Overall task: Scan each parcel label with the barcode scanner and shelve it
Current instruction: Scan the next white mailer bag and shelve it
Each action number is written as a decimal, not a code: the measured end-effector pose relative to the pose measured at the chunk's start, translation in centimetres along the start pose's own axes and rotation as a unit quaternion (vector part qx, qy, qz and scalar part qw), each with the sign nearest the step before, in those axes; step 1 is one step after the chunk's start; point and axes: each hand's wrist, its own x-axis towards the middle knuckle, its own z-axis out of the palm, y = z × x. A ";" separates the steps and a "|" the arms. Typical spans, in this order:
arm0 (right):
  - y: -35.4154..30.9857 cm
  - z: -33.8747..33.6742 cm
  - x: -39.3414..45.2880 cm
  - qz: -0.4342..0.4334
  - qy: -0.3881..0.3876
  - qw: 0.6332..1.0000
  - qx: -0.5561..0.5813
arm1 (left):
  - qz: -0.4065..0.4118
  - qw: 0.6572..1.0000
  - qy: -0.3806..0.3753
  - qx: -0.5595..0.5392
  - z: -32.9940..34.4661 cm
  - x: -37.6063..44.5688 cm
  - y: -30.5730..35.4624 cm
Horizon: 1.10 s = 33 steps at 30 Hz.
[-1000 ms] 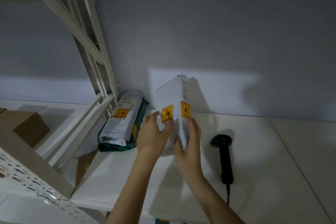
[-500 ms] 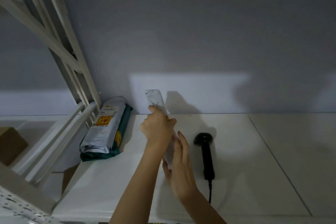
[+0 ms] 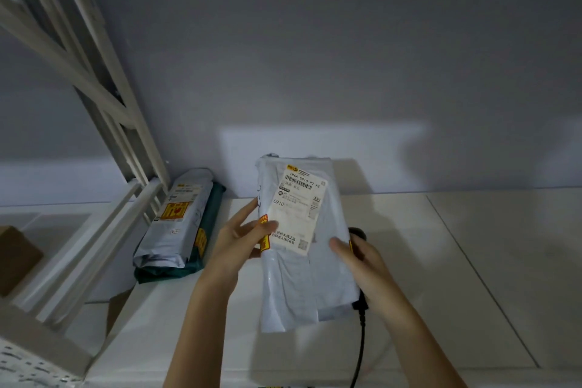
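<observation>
A white poly-bag parcel (image 3: pixel 315 274) is held flat above the shelf board, its white shipping label (image 3: pixel 297 208) with a barcode facing up. My left hand (image 3: pixel 242 236) grips the parcel's left edge, thumb pressed on the label's lower left corner. My right hand (image 3: pixel 362 257) holds the parcel's right edge, thumb on top. The black barcode scanner (image 3: pixel 357 234) lies on the shelf under the parcel; only its head and its cable (image 3: pixel 360 343) show.
Two stacked parcels (image 3: pixel 176 220), a grey one over a dark green one, lie at the shelf's left end against the white upright frame (image 3: pixel 104 104). A brown cardboard box (image 3: pixel 15 258) sits on the neighbouring shelf at far left. The white shelf board (image 3: pixel 456 277) extends to the right.
The parcel has been turned from standing on edge to lying flat with its label up. It now covers most of the scanner. My right hand has shifted onto its right edge.
</observation>
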 end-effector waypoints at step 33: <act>4.2 -2.4 5.9 0.212 0.136 0.956 -0.152 | -0.047 0.990 0.110 -0.072 0.3 -2.3 -5.1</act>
